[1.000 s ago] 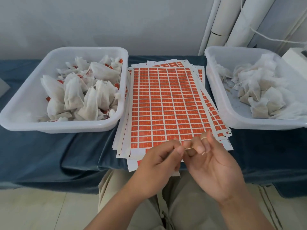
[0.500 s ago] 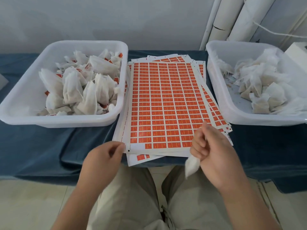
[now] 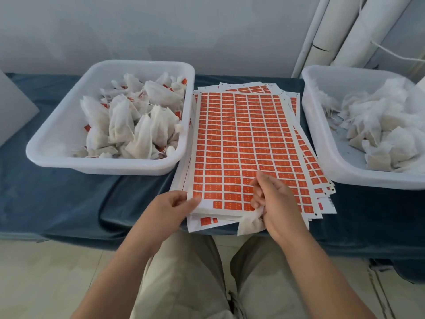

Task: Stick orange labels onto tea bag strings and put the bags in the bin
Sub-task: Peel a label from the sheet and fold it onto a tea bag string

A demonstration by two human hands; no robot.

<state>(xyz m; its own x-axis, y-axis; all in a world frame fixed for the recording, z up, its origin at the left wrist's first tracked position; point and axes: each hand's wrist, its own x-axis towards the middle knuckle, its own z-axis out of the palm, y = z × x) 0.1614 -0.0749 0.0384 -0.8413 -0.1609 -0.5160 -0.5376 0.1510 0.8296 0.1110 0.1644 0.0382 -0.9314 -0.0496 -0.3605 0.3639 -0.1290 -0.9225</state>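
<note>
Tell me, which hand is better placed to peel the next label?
Likely the right hand: its fingers touch the nearest labels on the sheet, though it also holds a tea bag. The left hand only grips the sheet's corner.

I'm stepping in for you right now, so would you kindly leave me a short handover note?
Left hand pinches the near left corner of the top label sheet.
Right hand holds one tea bag, fingers over the sheet's near rows.
Done: labelled bags lie in the left bin.
Left to do: label the held bag, drop it there, then work through the plain bags in the right bin.
</note>
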